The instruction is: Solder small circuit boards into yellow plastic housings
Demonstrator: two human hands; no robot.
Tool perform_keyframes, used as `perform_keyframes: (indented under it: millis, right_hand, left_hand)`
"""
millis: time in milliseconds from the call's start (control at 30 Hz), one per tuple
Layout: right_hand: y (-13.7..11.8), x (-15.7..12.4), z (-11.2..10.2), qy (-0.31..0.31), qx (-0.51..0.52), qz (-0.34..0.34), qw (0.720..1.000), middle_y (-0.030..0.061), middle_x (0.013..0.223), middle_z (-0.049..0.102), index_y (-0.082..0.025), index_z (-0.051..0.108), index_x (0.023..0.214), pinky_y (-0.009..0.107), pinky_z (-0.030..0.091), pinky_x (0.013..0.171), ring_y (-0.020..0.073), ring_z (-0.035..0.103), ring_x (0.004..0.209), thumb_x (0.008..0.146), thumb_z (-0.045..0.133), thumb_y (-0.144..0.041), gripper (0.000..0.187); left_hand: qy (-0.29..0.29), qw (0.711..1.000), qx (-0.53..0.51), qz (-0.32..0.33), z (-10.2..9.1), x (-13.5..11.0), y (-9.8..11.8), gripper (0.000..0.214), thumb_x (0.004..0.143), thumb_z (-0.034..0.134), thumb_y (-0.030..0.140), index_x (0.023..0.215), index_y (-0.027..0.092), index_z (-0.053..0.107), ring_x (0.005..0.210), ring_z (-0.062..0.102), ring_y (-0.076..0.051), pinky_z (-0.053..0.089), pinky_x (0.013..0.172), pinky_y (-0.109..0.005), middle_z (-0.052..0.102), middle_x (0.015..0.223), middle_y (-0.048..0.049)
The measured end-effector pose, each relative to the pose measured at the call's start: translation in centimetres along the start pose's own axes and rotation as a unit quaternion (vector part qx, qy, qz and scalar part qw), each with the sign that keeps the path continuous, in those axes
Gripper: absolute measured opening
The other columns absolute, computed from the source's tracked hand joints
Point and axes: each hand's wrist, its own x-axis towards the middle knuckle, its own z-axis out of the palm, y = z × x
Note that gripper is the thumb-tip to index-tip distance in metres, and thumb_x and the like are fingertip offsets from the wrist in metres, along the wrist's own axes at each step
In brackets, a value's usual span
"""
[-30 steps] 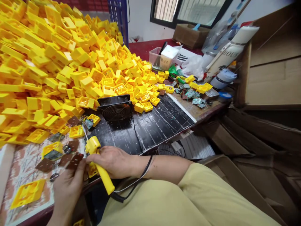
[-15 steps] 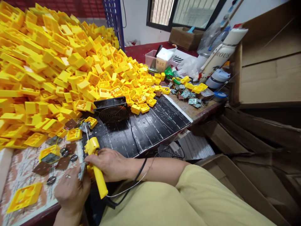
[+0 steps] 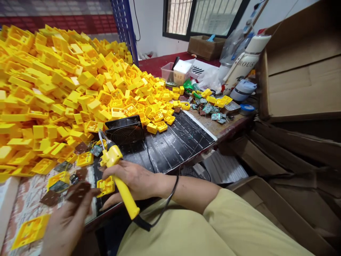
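Note:
My right hand [image 3: 134, 181] is wrapped round a yellow soldering gun [image 3: 126, 199], whose metal tip points away toward the pile. The thumb and fingers of my left hand [image 3: 65, 224], smeared by motion, hold a brown circuit board [image 3: 81, 192] above the table's left part. Between the hands, close to my right fingers, is a yellow plastic housing [image 3: 106, 185]. Another housing [image 3: 30, 231] lies left of my left hand. Just beyond the left hand are a housing with a dark board [image 3: 59, 183] on it and a loose brown board [image 3: 50, 198].
A big heap of yellow housings [image 3: 61, 85] covers the left and back of the table. A black fan [image 3: 125, 131] stands beside it, its cable running to the front edge. Several circuit boards [image 3: 209, 106], a bottle [image 3: 246, 60] and cardboard boxes [image 3: 303, 85] are at the right.
The soldering gun and my right hand have shifted slightly right, the tip now off the small board. My left hand has moved left and nearer, and a brown board shows in it.

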Motion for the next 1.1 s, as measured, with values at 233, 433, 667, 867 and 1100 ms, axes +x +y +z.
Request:
perform_keyframes:
  millis: [233, 433, 667, 867, 1100]
  right_hand:
    - [-0.2, -3.8, -3.7, 0.029, -0.066, 0.009, 0.997, 0.0004, 0.096, 0.067, -0.019, 0.046, 0.115, 0.018, 0.05, 0.07, 0.0092, 0.066, 0.08, 0.097, 0.049, -0.033, 0.023]
    - [4.7, -8.1, -13.4, 0.14, -0.212, 0.153, 0.955, 0.0021, 0.091, 0.068, -0.021, 0.054, 0.11, 0.026, 0.055, 0.07, 0.0135, 0.067, 0.076, 0.099, 0.043, -0.04, 0.025]
    - [14.0, -11.2, -26.9, 0.18, -0.39, 0.361, 0.828, 0.0077, 0.105, 0.063, -0.015, 0.054, 0.12, 0.043, 0.054, 0.085, 0.0199, 0.063, 0.093, 0.092, 0.055, -0.047, 0.042]
    - [20.5, -10.2, -26.8, 0.06, -0.407, 0.382, 0.828, 0.0087, 0.117, 0.058, -0.016, 0.053, 0.123, 0.043, 0.053, 0.088, 0.0206, 0.06, 0.102, 0.092, 0.057, -0.043, 0.041]
    - [24.4, -9.0, -25.6, -0.019, -0.4, 0.341, 0.85, 0.0086, 0.118, 0.058, -0.016, 0.054, 0.121, 0.044, 0.052, 0.089, 0.0205, 0.059, 0.103, 0.092, 0.058, -0.041, 0.039]
  left_hand:
    - [-0.238, 0.954, -0.025, 0.18, 6.3, 1.6, 5.3, 0.025, 0.08, 0.049, 0.027, 0.071, 0.018, 0.07, 0.056, 0.066, -0.015, 0.052, 0.053, -0.02, 0.071, 0.065, -0.0014]
    - [-0.185, 0.957, -0.014, 0.225, 8.4, 2.1, 6.0, 0.053, 0.086, 0.058, 0.038, 0.135, 0.019, 0.052, 0.124, 0.057, -0.023, 0.057, 0.089, -0.029, 0.057, 0.138, -0.0122]
    - [-0.21, 0.943, -0.008, 0.257, 7.6, 1.6, 4.5, 0.02, 0.086, 0.058, 0.033, 0.095, 0.025, 0.074, 0.085, 0.073, -0.013, 0.057, 0.078, -0.015, 0.077, 0.093, -0.0011]
    - [-0.198, 0.941, -0.004, 0.275, 7.5, 1.4, 4.5, 0.015, 0.085, 0.061, 0.029, 0.094, 0.03, 0.073, 0.078, 0.073, -0.008, 0.054, 0.073, -0.007, 0.076, 0.089, 0.005]
    - [-0.23, 0.936, 0.014, 0.265, 7.7, 1.3, 4.1, 0.016, 0.087, 0.059, 0.03, 0.097, 0.031, 0.071, 0.081, 0.073, -0.009, 0.055, 0.073, -0.008, 0.076, 0.091, 0.0038]
